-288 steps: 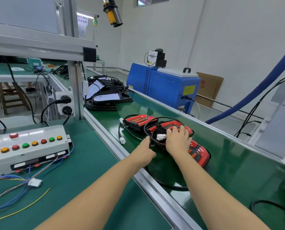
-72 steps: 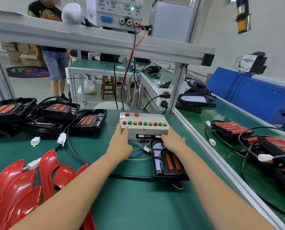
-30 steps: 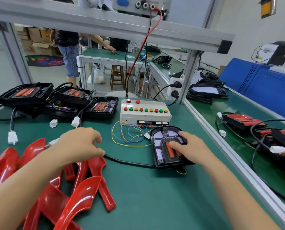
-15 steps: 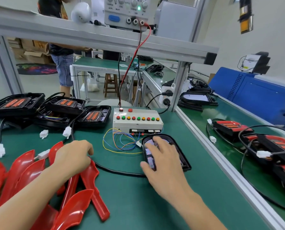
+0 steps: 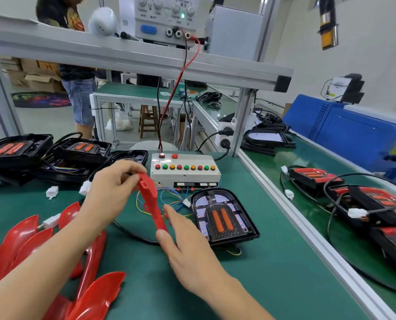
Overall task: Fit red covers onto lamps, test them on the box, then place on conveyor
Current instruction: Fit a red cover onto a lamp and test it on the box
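- Red plastic lamp cover [image 5: 151, 199], long curved shell, held up over the green bench mat [image 5: 250, 273], tilted, top end toward the test box.
- L hand [image 5: 114, 192] grips cover's upper end, fingers + thumb curled round it.
- R hand [image 5: 187, 241] on the lower end: thumb and forefinger pinch the tip, other fingers fairly straight.
- Black lamp housing w/ two orange strips [image 5: 222, 218] lies flat on the mat just right of the held cover, uncovered, not touching it. Black cable runs off from under it to the left.
- White test box w/ row of red/green/yellow buttons [image 5: 185, 172] sits just behind the housing; loose blue/yellow wires [image 5: 169, 199] spill from its front.
- Pile of spare red covers [image 5: 54, 262] at bench front-left, overlapping.
- More black housings [image 5: 54, 153], stacked, back-left of bench; white plug connectors [image 5: 52, 191] on the mat near them.
- Green conveyor belt [image 5: 319, 227] to the right, past an aluminium rail: several lamps w/ red covers fitted [image 5: 312, 177], cables looped over them.
- Bench PSU [image 5: 167, 17] on the overhead shelf, green LED lit, red + black leads dropping to the box.
- Blue machine cabinet [image 5: 354, 130] beyond the belt. Another person standing [image 5: 77, 93] behind the frame, back-left.
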